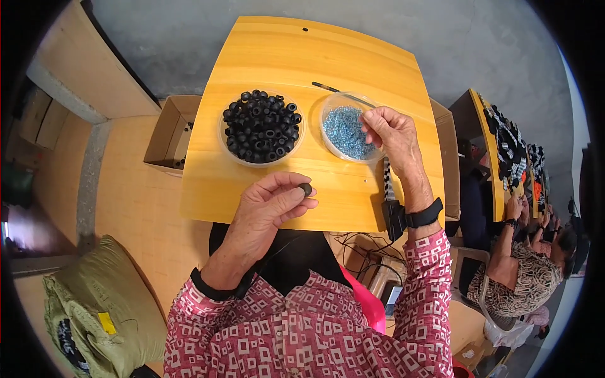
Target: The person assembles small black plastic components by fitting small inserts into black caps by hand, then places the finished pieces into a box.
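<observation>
My left hand (pixel 272 205) is near the front edge of the yellow wooden table (pixel 265 57). Its thumb and fingers pinch a small round black piece (pixel 306 189). That piece resembles those filling the clear round tub of black hollow-ended pieces (pixel 261 128) just beyond this hand. Over the right side of a second clear tub of tiny blue glass beads (pixel 346 131) is my right hand (pixel 392 134). Its thumb and forefinger are pressed together; anything between them is too small to make out.
A thin dark stick (pixel 325 87) lies behind the bead tub. A checkered strap with a black box (pixel 394 217) hangs at the front right edge. Cardboard boxes (pixel 169 135) flank the table. A stuffed green sack (pixel 104 309) stands left; another person (pixel 520 277) works at right.
</observation>
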`<state>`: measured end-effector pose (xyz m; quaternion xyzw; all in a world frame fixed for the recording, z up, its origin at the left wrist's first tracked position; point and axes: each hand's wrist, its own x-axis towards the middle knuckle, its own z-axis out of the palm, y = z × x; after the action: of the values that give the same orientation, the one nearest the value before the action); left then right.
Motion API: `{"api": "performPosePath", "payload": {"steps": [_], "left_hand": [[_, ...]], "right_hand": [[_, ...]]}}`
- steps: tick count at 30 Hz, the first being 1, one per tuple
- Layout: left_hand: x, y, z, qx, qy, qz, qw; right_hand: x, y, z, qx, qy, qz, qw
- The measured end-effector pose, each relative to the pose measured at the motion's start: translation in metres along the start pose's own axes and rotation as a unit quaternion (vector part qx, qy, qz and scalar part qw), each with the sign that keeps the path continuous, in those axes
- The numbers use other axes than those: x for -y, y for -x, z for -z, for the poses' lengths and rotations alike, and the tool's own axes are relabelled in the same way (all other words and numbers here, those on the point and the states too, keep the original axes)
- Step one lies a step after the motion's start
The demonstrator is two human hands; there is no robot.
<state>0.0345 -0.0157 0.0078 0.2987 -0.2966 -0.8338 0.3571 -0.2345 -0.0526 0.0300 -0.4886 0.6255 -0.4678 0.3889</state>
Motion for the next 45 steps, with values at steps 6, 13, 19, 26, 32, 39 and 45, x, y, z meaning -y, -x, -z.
{"api": "performPosePath", "payload": {"steps": [6,13,19,26,32,39,45], "left_hand": [[0.0,-0.002,-0.004,-0.001,0.018,-0.017,1.0],[0.006,-0.001,-0.006,0.036,-0.003,-0.069,0.997],[0.007,0.008,-0.009,0.06,-0.05,-0.13,0.988],[0.003,0.015,-0.012,0.084,-0.055,-0.193,0.976],[-0.004,0.022,-0.016,0.1,-0.112,-0.208,0.967],[-0.003,0.023,-0.016,0.099,-0.075,-0.221,0.967],[-0.004,0.023,-0.016,0.087,-0.066,-0.193,0.975]], "right_hand": [[0.004,0.016,-0.007,0.02,-0.112,0.032,0.993],[0.034,0.084,-0.034,0.079,-0.131,0.041,0.987],[0.039,0.111,-0.045,0.069,-0.124,0.078,0.987],[0.058,0.123,-0.051,0.05,0.0,0.222,0.974],[0.066,0.123,-0.057,0.046,0.085,0.269,0.958],[0.068,0.124,-0.058,0.054,0.089,0.262,0.959],[0.075,0.128,-0.061,0.043,0.174,0.316,0.932]]}}
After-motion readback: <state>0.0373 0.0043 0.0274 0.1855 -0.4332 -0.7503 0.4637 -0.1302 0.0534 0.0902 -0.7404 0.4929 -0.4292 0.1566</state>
